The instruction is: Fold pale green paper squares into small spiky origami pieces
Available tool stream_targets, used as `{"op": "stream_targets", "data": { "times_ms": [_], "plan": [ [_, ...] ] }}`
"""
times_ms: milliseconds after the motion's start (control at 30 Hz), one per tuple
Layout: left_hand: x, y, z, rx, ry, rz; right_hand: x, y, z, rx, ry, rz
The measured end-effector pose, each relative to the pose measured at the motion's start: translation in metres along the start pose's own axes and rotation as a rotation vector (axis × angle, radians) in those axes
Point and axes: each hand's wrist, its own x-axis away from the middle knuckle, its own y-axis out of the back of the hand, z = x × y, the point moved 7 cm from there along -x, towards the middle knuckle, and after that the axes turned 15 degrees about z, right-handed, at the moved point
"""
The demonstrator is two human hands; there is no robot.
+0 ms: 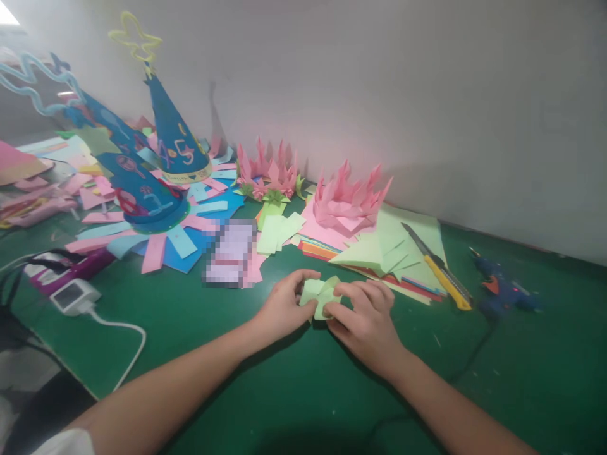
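A small folded piece of light green paper (320, 295) rests just above the green table (521, 379), pinched from both sides. My left hand (283, 308) grips its left edge with curled fingers. My right hand (367, 322) holds its right side, thumb and fingers closed on the folds. Both forearms reach in from the bottom of the view.
Behind the hands lie green paper pieces (277, 230), a stack of coloured sheets (393, 253), two pink paper crowns (348, 202) (268, 174), a yellow utility knife (441, 268) and a blue glue gun (502, 287). Blue cone hats (177, 136) stand at left, with a white charger (74, 296).
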Motion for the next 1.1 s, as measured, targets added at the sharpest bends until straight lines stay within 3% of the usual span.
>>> {"op": "stream_targets", "data": {
  "times_ms": [167,267,400,500,667,1100],
  "plan": [
    [-0.004,0.008,-0.010,0.246,-0.098,-0.063,0.001,0.001,-0.016,-0.178,-0.120,-0.014],
    [-0.003,0.011,-0.016,0.319,-0.184,-0.099,0.002,-0.005,-0.035,-0.469,-0.248,-0.038],
    [0.000,0.006,-0.018,0.251,-0.177,-0.084,-0.001,-0.024,-0.041,-0.777,-0.307,0.175],
    [0.002,0.003,-0.018,0.119,-0.150,-0.058,-0.003,-0.027,-0.035,-0.796,-0.272,0.255],
    [0.005,0.001,-0.020,-0.029,-0.139,-0.056,-0.004,-0.027,-0.031,-0.756,-0.266,0.262],
    [0.005,-0.001,-0.017,0.091,-0.072,-0.044,-0.007,-0.027,-0.033,-0.707,-0.293,0.261]
  ]
}}
